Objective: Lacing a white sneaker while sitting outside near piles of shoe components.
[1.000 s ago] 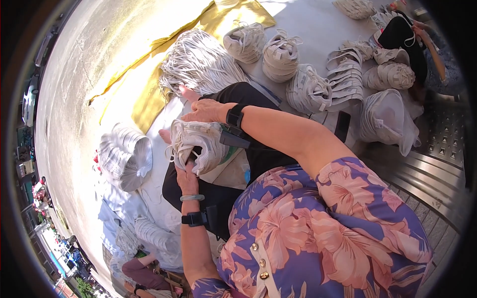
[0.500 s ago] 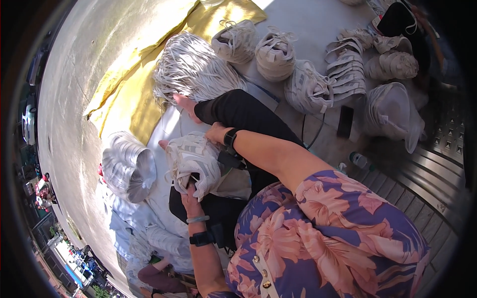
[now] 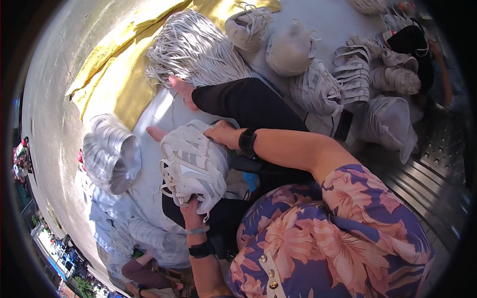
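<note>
A white shoe upper [image 3: 191, 161] with grey panels and loose laces rests over my lap, its side facing up. My left hand [image 3: 191, 211] grips its near end, with the fingertips hidden inside or behind the fabric. At the far end my right hand [image 3: 224, 134] has its fingers closed on the edge. Whether more uppers are nested under this one I cannot tell. Beyond my bent leg lies a large heap of white laces [image 3: 196, 49]. To the left stands a curved stack of pale shoe parts [image 3: 109, 154].
Bundles of laced shoe uppers [image 3: 318, 88] and stacked shoe parts [image 3: 353, 74] line the far right. A clear bag of white pieces [image 3: 387, 124] sits by the metal slats [image 3: 422, 181]. Yellow cloth [image 3: 112, 89] spreads at far left. Another person's arm [image 3: 141, 260] shows at lower left.
The shoe upper has been turned, so its side panels now face up and its opening is out of sight. Both hands remain on it. The whole view has shifted a little.
</note>
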{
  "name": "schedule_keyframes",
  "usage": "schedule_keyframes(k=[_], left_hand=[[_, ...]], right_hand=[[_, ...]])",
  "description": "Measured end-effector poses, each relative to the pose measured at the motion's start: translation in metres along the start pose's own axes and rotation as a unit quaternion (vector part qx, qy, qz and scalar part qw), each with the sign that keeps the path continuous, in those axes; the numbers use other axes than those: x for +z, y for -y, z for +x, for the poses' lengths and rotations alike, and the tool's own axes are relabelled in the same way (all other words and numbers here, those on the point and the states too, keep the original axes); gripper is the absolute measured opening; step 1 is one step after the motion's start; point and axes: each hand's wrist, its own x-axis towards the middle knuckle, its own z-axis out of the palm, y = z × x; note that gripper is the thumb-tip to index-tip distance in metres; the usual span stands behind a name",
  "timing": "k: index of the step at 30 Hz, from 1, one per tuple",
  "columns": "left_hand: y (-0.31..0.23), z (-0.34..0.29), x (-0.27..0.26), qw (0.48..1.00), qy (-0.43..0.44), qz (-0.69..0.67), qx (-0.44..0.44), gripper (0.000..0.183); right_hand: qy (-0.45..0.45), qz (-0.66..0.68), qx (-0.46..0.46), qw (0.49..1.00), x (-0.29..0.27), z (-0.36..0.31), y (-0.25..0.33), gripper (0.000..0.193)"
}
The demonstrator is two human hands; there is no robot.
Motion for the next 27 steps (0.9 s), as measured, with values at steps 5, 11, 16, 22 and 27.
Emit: schedule_keyframes(k=[5, 11, 16, 22, 27], left_hand=[[0.000, -0.006, -0.012, 0.999, 0.025, 0.014, 0.035, 0.037], [-0.002, -0.024, -0.038, 0.994, 0.050, 0.075, 0.058, 0.039], [-0.021, -0.052, -0.061, 0.991, 0.124, 0.053, 0.023, 0.040], [-0.063, -0.010, 0.004, 0.976, 0.216, 0.034, -0.009, 0.040], [-0.039, -0.015, 0.066, 0.953, 0.295, 0.022, -0.072, 0.041]], right_hand=[[0.045, 0.052, -0.018, 0.997, -0.012, -0.035, 0.028, 0.048], [0.217, 0.279, -0.066, 0.933, -0.017, -0.108, 0.065, 0.067], [0.316, 0.399, -0.131, 0.851, -0.068, -0.162, 0.067, 0.047], [0.233, 0.505, -0.276, 0.784, -0.146, -0.197, 0.043, 0.031], [0.107, 0.552, -0.328, 0.759, -0.204, -0.215, 0.004, 0.027]])
